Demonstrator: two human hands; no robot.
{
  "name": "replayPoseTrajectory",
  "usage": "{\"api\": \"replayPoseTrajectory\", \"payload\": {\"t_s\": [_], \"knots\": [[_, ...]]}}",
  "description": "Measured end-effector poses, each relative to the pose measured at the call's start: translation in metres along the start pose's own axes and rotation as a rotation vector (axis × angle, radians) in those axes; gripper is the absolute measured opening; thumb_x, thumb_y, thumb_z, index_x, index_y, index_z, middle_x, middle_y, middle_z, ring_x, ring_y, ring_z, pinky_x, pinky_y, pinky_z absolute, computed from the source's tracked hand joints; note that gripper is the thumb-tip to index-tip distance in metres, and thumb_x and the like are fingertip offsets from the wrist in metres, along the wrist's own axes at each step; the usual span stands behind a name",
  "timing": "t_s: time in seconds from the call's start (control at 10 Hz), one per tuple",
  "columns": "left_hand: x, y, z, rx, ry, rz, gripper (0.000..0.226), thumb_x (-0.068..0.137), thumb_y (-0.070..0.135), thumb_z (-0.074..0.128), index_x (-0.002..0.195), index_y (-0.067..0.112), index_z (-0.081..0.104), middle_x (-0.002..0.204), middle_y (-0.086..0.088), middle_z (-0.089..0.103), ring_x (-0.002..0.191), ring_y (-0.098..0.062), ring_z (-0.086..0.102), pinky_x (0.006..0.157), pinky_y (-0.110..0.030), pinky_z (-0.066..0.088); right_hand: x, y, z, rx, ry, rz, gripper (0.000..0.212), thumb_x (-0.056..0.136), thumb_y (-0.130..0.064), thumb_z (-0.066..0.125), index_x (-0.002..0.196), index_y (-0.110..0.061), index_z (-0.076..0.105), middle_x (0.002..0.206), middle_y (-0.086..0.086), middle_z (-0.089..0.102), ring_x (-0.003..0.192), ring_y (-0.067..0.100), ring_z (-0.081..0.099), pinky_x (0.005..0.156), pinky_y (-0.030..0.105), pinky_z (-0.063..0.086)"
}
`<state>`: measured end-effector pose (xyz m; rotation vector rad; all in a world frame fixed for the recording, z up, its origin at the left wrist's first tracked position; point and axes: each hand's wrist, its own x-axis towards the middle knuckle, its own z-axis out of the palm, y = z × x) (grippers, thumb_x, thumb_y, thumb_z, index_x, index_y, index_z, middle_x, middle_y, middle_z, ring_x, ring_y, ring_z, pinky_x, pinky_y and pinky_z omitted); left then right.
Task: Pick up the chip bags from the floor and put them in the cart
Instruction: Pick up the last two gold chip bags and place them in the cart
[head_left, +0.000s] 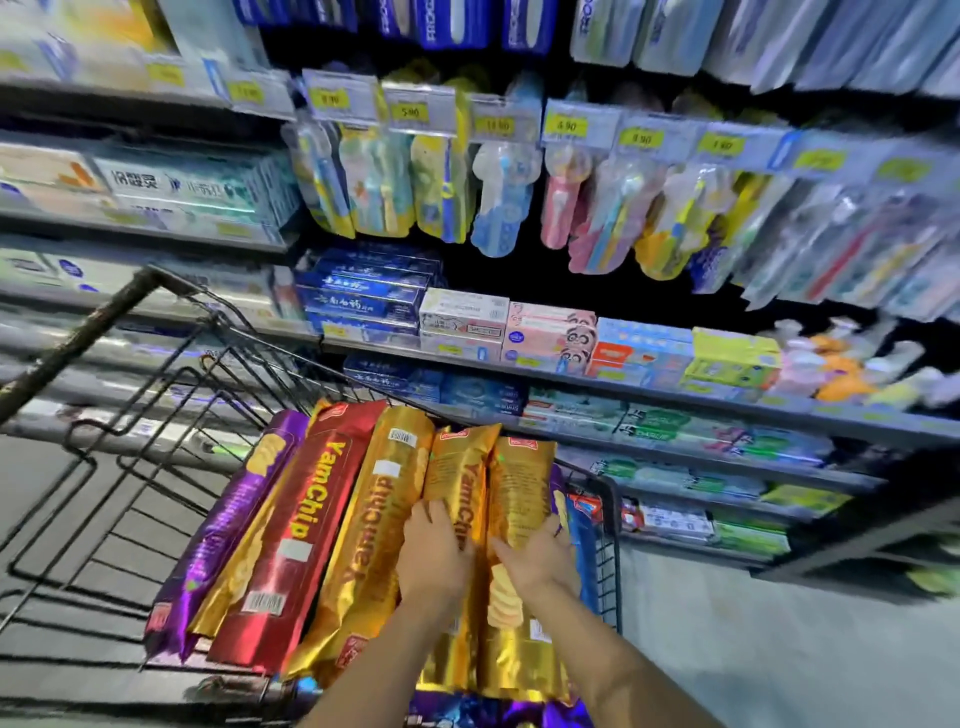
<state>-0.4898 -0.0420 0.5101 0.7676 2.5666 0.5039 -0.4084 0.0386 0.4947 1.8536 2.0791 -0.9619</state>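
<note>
While YamChip bags (363, 519) fill the cart (617, 540), left hand (434, 553) grip clamped on one (gold), right hand (540, 564) likewise on another.

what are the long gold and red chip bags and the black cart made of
Long gold chip bags and the red chip bag: likely metallised plastic film, glossy; they throw bright mirror-like glints and crease sharply. Black wire cart: looks like coated or painted steel wire, thin rigid rods in a grid. Its brown handle bar: unclear, blurred.

Price tags (566, 126) blurred, purple bag (493, 714) cut off by bottom edge
</note>
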Motion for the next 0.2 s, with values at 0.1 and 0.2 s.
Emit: {"api": "replayPoseTrajectory", "payload": {"t_s": [0.1, 0.2], "knots": [[0.013, 0.004, -0.023, 0.018, -0.002, 0.072, 0.061, 0.089, 0.032, 0.056, 0.14, 0.012, 0.03, 0.143, -0.008, 0.038, 0.133, -0.026, 0.037, 0.106, -0.037, 0.041, -0.003, 0.004, -0.025, -0.117, 0.037, -0.091, 0.076, 0.085, -0.058, 0.049, 0.141, -0.011, 0.029, 0.143, 0.01, 0.037, 0.132, 0.028, 0.038, 0.103, 0.042, 0.038], [0.024, 0.012, -0.058, 0.088, 0.027, 0.178, 0.069, 0.089, 0.037, 0.055, 0.145, 0.013, 0.023, 0.15, -0.008, 0.033, 0.138, -0.025, 0.033, 0.113, -0.039, 0.035, -0.007, -0.001, -0.059, -0.156, 0.068, -0.214, 0.066, 0.09, -0.054, 0.044, 0.141, -0.013, 0.031, 0.144, 0.01, 0.037, 0.134, 0.028, 0.035, 0.108, 0.044, 0.032]]}}
